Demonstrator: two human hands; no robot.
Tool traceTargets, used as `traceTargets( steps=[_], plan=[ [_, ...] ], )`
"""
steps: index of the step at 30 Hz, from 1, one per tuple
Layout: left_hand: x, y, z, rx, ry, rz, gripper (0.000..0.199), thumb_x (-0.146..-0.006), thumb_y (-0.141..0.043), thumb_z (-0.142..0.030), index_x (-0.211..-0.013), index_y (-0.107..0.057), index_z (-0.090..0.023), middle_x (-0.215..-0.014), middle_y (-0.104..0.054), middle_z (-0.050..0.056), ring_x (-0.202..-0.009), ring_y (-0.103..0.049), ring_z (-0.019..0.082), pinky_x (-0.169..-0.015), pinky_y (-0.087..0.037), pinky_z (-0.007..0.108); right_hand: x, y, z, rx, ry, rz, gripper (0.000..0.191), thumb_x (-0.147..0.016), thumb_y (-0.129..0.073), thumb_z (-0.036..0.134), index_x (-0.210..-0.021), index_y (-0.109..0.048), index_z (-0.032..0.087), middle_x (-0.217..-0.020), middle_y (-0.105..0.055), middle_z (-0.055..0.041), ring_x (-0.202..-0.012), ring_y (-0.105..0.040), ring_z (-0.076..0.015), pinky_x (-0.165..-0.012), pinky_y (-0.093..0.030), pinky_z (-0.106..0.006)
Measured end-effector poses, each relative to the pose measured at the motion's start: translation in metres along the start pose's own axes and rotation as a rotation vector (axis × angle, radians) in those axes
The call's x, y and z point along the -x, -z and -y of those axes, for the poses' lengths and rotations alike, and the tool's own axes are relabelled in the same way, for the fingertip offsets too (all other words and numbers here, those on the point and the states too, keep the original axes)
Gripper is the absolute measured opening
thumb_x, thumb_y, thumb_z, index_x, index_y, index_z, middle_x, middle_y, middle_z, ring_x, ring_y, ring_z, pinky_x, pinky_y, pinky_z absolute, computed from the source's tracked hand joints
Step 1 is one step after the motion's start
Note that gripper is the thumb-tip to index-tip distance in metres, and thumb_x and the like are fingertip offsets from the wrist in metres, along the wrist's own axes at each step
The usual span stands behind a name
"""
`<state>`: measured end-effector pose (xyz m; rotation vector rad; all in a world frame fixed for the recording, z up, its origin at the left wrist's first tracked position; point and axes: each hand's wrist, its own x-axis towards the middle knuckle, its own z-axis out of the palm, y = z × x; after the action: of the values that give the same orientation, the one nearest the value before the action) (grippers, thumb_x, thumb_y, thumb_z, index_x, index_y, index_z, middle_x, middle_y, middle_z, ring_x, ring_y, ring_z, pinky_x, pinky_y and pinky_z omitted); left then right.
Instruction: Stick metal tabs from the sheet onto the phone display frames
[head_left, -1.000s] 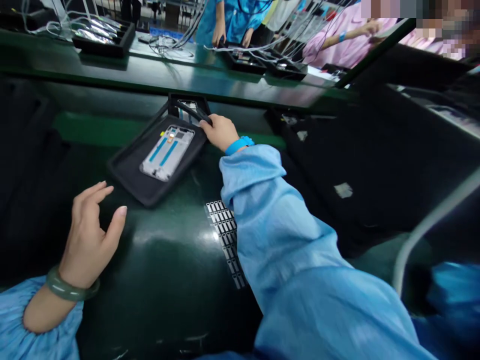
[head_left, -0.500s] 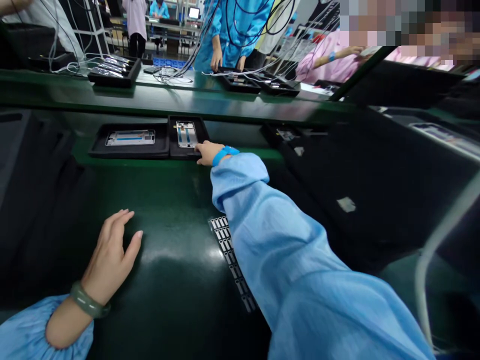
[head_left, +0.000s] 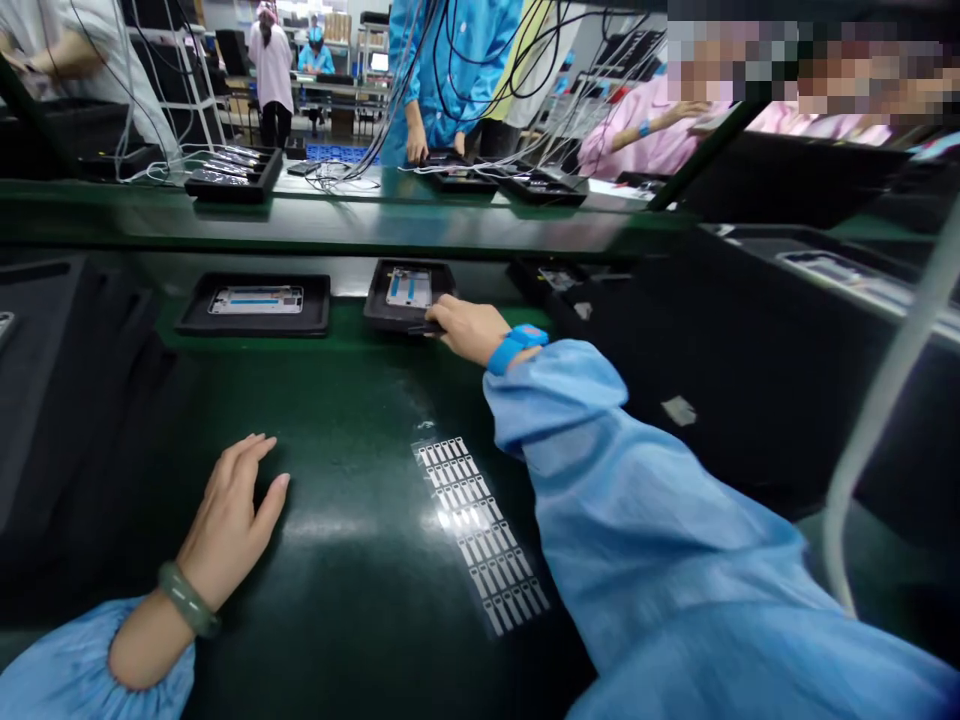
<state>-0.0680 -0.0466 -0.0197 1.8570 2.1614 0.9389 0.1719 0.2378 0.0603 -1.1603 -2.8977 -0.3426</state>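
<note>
My right hand [head_left: 471, 328] reaches to the far side of the green work surface [head_left: 337, 560] and grips the near right edge of a small black tray [head_left: 386, 318]. In that tray lies a silver phone frame [head_left: 409, 288] with blue strips. To its left, apart from it, a second black tray [head_left: 191, 318] holds another phone frame [head_left: 256, 300], lying sideways. My left hand [head_left: 229, 515] rests over the surface at the near left, fingers spread, holding nothing. Between my hands lies a clear sheet of white stickers [head_left: 480, 535] in rows.
Stacked black trays stand at left [head_left: 52, 400] and right [head_left: 750, 370]. A grey cable [head_left: 862, 460] hangs at the right. Beyond the green ledge [head_left: 337, 225], co-workers handle more trays [head_left: 461, 175] among loose wires.
My right hand has pulled the tray to the right, opening a gap between the two trays. The sticker sheet, partly covered by my sleeve before, now shows fully. My left hand is about the same.
</note>
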Motion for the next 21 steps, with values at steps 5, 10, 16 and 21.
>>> traceTargets(
  steps=[5,10,16,21],
  plan=[
    [-0.003,0.002,-0.001,0.004,0.013,-0.023,0.042,-0.089,-0.043,-0.040,-0.125,-0.044,-0.019,-0.125,-0.049,0.013,-0.124,-0.044,0.025,-0.106,-0.037,0.050,0.074,0.031,0.053,-0.131,0.238,-0.090,0.017,-0.090,-0.047,0.020,-0.101,-0.058,0.016,-0.098,-0.062,-0.0073,-0.084,-0.060,-0.0178,-0.059,-0.037,-0.027],
    [-0.008,0.009,0.002,0.032,0.056,-0.032,0.051,-0.092,-0.035,-0.041,-0.136,-0.035,-0.017,-0.138,-0.041,0.015,-0.132,-0.036,0.024,-0.112,-0.029,0.049,0.157,0.051,0.111,-0.328,0.487,-0.055,0.021,-0.094,-0.042,0.026,-0.089,-0.060,0.017,-0.079,-0.061,-0.0040,-0.065,-0.054,-0.0146,-0.053,-0.036,-0.028],
    [-0.010,0.015,0.007,0.028,0.068,-0.002,0.059,-0.091,-0.038,-0.045,-0.142,-0.028,-0.016,-0.146,-0.033,0.015,-0.137,-0.029,0.026,-0.114,-0.023,0.051,0.194,0.043,0.146,-0.773,0.707,0.091,0.014,-0.086,-0.054,0.030,-0.078,-0.060,0.019,-0.081,-0.062,-0.0021,-0.067,-0.055,-0.0119,-0.053,-0.041,-0.025],
    [-0.009,0.019,-0.002,0.004,0.069,0.025,0.058,-0.088,-0.046,-0.045,-0.139,-0.032,-0.021,-0.143,-0.037,0.014,-0.132,-0.036,0.030,-0.105,-0.037,0.052,0.167,0.017,0.100,-1.200,0.120,-0.217,0.023,-0.092,-0.040,0.025,-0.082,-0.059,0.018,-0.093,-0.063,-0.0079,-0.087,-0.060,-0.0141,-0.078,-0.050,-0.029]
  ],
)
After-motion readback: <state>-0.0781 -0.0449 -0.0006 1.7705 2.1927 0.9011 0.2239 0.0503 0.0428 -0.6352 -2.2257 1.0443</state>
